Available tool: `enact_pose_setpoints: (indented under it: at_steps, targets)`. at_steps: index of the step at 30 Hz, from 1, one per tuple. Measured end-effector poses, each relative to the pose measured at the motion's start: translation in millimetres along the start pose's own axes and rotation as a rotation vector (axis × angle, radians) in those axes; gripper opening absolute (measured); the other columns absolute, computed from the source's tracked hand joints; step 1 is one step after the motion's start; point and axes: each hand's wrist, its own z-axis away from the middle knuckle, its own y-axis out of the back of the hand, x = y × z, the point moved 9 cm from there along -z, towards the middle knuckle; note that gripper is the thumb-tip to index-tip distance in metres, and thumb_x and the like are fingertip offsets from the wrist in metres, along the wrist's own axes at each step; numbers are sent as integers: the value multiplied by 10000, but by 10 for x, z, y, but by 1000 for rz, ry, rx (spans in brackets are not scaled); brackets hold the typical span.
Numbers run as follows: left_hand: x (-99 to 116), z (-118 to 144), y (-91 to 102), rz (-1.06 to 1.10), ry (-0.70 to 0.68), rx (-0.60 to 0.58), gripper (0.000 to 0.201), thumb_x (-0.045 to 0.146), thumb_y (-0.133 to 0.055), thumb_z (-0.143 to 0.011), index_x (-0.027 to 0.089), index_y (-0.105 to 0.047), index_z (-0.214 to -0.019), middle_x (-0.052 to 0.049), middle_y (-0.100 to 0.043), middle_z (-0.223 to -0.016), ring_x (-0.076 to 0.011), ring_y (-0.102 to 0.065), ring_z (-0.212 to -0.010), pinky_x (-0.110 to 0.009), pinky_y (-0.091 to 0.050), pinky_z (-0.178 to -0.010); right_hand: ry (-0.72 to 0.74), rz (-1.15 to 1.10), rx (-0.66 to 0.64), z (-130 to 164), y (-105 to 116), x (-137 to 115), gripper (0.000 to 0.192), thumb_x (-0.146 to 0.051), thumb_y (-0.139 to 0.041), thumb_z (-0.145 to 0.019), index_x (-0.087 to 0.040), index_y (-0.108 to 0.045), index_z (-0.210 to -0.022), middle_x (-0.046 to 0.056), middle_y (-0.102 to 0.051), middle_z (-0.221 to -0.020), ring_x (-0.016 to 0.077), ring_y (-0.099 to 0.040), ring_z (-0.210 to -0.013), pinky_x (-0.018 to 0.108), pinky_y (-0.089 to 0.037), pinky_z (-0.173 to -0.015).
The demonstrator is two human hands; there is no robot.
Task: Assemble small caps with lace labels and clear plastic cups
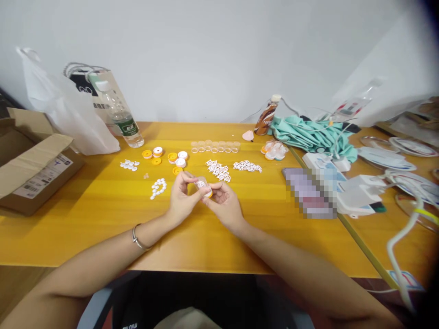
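My left hand (184, 197) and my right hand (227, 204) meet over the middle of the table. Between their fingertips is a small transparent container (201, 183) with a white piece inside and an orange base, tilted. Fingers of both hands are closed on it. Just beyond my right hand lie white openwork pieces (218, 171), with a second cluster of white pieces (247, 166) to their right. Left of my left hand are white discs (158, 187). Orange and white round caps (177, 160) stand behind it. Transparent cups (215, 146) form a row farther back.
A cardboard box (41, 173), a plastic bag (68, 109) and a water bottle (126, 123) stand at left. Right are a brown drink bottle (266, 116), finished-looking round containers (274, 150), green cloth (308, 135), a phone (307, 192) and a white cable (404, 240).
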Motion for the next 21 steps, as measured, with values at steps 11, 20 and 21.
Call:
enact_pose_setpoints:
  at_steps: [11, 20, 21]
  targets:
    - [45, -108, -148, 134, 130, -309, 181, 287, -666, -786, 172, -530, -817, -80, -673, -977, -184, -641, -923, -356, -485, -846, -45, -37, -15, -36, 23, 17, 276, -277, -780, -590, -230, -551, -738, -35, -634, -742, 125, -599, -723, 300, -493, -766]
    - [73, -130, -132, 75, 92, -294, 187, 267, -698, -751, 159, -546, -758, -64, -647, -908, -157, -630, -844, -306, -491, -777, -25, -8, -13, -13, 20, -6, 281, -267, -777, -598, -226, -553, -762, -23, -662, -785, 132, -624, -743, 314, -501, -785]
    - [95, -131, -129, 63, 74, -294, 180, 263, -695, -755, 160, -548, -758, -63, -646, -908, -158, -627, -851, -308, -487, -783, -20, -7, -14, -13, 20, -9, 278, -266, -775, -602, -225, -557, -769, -21, -663, -789, 133, -626, -747, 315, -502, -788]
